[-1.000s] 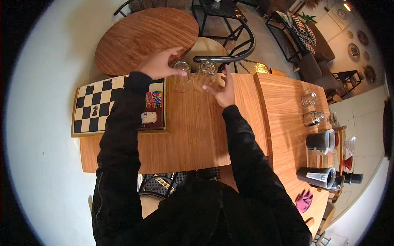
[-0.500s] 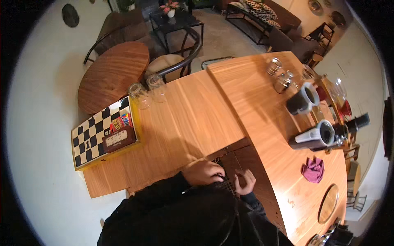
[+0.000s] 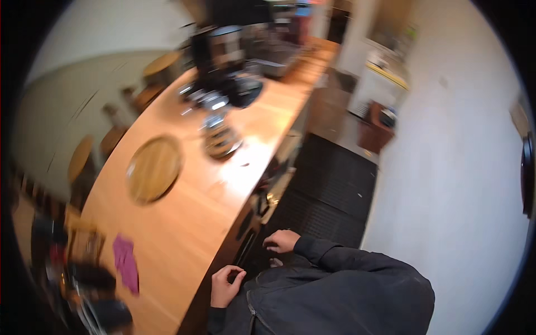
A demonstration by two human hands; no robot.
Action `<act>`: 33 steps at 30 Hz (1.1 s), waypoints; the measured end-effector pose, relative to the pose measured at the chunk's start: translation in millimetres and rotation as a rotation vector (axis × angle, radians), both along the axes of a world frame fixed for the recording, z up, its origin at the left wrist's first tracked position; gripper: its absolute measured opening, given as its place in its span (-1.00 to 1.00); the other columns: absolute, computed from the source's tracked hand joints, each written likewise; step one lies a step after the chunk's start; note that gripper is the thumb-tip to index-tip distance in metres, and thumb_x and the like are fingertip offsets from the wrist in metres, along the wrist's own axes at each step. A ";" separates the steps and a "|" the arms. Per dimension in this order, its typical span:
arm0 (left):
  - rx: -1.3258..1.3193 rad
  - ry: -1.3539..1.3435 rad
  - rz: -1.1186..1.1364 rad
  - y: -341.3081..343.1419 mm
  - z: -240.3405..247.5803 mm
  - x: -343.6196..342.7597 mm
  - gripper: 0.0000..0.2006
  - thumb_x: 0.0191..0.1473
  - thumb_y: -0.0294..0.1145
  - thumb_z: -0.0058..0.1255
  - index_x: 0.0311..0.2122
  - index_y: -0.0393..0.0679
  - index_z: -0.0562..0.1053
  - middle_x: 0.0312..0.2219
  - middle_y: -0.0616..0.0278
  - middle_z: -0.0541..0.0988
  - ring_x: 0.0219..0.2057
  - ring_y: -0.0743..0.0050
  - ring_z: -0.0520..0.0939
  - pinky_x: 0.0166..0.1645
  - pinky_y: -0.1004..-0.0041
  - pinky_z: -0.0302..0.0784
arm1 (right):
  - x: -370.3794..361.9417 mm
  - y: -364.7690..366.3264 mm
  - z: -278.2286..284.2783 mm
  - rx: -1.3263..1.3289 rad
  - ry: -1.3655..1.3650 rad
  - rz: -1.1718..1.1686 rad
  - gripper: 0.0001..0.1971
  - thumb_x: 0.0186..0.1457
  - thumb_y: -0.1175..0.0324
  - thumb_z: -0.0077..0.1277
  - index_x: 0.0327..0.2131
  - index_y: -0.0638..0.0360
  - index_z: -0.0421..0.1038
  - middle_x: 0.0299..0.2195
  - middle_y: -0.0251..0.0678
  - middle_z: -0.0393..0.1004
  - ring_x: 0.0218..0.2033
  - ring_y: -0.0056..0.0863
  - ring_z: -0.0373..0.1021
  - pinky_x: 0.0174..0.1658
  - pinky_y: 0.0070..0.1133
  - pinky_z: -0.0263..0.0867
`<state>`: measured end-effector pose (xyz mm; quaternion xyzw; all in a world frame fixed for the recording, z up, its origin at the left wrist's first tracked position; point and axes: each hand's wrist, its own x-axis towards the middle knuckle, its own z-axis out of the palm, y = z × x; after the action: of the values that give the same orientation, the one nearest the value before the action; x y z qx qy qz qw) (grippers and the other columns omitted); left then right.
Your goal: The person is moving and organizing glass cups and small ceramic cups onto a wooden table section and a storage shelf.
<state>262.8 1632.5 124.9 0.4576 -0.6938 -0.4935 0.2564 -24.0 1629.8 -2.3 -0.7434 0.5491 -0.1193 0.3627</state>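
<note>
My left hand (image 3: 224, 286) is beside the near edge of the wooden counter (image 3: 184, 229), its fingers loosely curved and nothing seen in them. Further right, my right hand (image 3: 283, 241) hangs in front of my dark jacket over the black floor mat (image 3: 329, 192). Its fingers are slightly bent and hold nothing I can see. On the counter lie a round wooden tray (image 3: 154, 169) and a crumpled purple cloth (image 3: 127, 263). Beyond the tray stands a glass vessel (image 3: 220, 138), blurred by motion.
Dark coffee-making equipment (image 3: 226, 67) crowds the counter's far end. Stools (image 3: 81, 159) line its left side. A white wall (image 3: 441, 167) bounds the aisle on the right, with a brown bin (image 3: 377, 128) standing further along. Blurred dark containers (image 3: 95, 290) are at lower left.
My view has swung to the right, from the board game and drinking glasses to the counter's other end and the matted aisle. My hands have moved apart from each other.
</note>
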 end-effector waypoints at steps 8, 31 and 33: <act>-0.042 -0.059 -0.730 -112.8 -66.3 -277.8 -0.79 0.11 -0.33 0.22 -0.40 -0.27 0.53 -0.55 0.20 0.59 -0.52 0.49 0.56 -0.40 0.44 0.42 | -192.7 81.1 11.1 -0.092 -0.264 -1.096 -0.75 0.14 0.29 0.09 -0.13 0.13 0.56 -0.39 -0.17 0.58 -0.37 -0.29 0.52 -0.25 -0.43 0.42; 0.781 -0.753 -0.544 -405.8 -323.3 -942.2 -0.77 0.17 -0.07 0.17 -0.15 0.09 0.55 -0.30 0.45 0.62 -0.39 0.50 0.59 -0.30 0.25 0.47 | -700.0 148.2 -211.9 0.626 -0.300 -2.053 -0.53 0.04 0.25 0.26 0.00 0.26 0.47 -0.05 -0.17 0.57 -0.03 -0.35 0.50 0.05 -0.42 0.41; 0.841 -0.616 -0.448 -428.1 -333.6 -1014.7 -0.80 0.17 -0.08 0.16 -0.18 0.12 0.55 -0.32 0.47 0.60 -0.39 0.53 0.58 -0.30 0.26 0.47 | -714.9 165.5 -219.8 0.837 -0.417 -2.125 -0.50 0.03 0.24 0.26 0.03 0.25 0.45 -0.04 -0.16 0.56 -0.02 -0.34 0.49 0.05 -0.41 0.40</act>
<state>-751.9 1204.5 -208.7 0.4847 -0.5605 -0.6134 -0.2732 -739.0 1795.2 -222.1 0.3043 0.8227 -0.2927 0.3807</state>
